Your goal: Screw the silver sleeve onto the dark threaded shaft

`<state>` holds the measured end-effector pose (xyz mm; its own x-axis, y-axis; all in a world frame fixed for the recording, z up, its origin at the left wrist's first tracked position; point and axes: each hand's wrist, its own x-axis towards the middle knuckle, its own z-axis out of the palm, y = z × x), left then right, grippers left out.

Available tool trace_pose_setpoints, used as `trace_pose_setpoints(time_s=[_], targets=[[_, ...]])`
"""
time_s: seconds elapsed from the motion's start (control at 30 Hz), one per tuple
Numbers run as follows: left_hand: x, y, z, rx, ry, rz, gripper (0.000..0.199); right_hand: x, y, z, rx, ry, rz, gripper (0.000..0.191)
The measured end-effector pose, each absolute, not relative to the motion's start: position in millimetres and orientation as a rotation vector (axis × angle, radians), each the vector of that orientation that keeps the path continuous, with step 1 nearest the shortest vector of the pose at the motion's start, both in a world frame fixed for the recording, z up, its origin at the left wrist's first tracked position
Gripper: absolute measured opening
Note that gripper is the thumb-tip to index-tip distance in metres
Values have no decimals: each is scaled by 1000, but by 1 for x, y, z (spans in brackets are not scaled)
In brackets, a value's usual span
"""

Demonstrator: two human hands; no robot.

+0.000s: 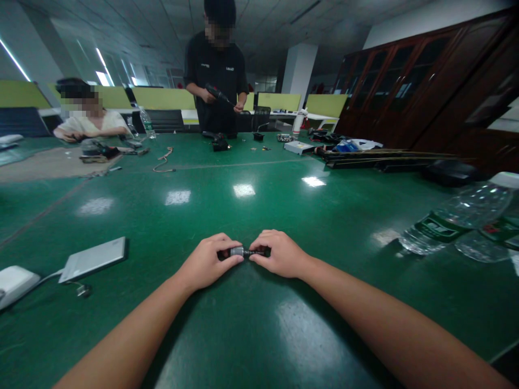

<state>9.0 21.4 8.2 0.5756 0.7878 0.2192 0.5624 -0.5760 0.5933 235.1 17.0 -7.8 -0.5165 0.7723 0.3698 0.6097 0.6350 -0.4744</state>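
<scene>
The left hand (211,261) has its grip closed on a small cylinder (237,252), silvery in the middle and dark toward the left end, with the thumb in front and the fingers behind. Just beside it, the right hand (279,254) pinches a thin dark shaft (255,252) between thumb and fingers. The shaft lines up with the cylinder, its near end at the cylinder's right end; whether the two are joined is too small to tell. Both grips are low over the green table (243,216).

Left of the grips lie a flat silver box (95,259) and, farther left, a white device (18,283) with a cable. Well to the right, clear plastic bottles (454,219) with green labels stand close together. Beyond the grips, across the table, a standing person (219,81) holds a power drill (219,94), and a black tool (219,142) lies in front of that person.
</scene>
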Motion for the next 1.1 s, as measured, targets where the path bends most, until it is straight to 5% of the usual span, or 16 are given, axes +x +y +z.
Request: trace_pose_setpoints(time_s=[1.1], targets=[[8,23,5,2349,1102,674,24,243,20,-8,-1138,-2300,385,7]])
